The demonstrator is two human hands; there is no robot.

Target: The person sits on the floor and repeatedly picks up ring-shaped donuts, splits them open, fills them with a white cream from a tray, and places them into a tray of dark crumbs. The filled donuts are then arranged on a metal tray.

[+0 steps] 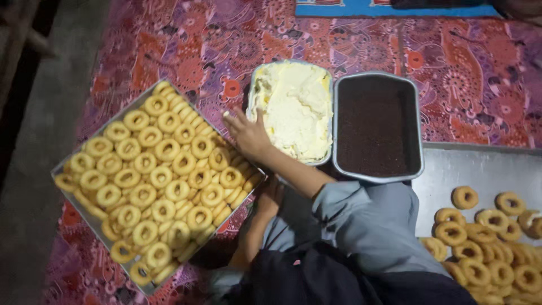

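A big red and purple patterned cloth (186,45) covers the floor, and everything sits on it. On the left lies a large square metal tray packed with golden ring-shaped cookies (155,181), turned like a diamond so one corner points up. On the far right is a flat silver tray with more ring cookies (480,169), with lots of bare metal along its top. In the middle stand two long tubs side by side, touching, their long sides running away from the person: a grey tub of dark brown sprinkles (377,131) and, left of it, a tub of pale yellow cream (294,107). The right hand (248,134) reaches across, fingers spread, resting just at the cream tub's left edge and beside the cookie tray's upper right side. It seems to hold nothing, but it is dim there. The left hand (270,195) hides low in shadow near the tray's right corner; I cannot tell its shape.
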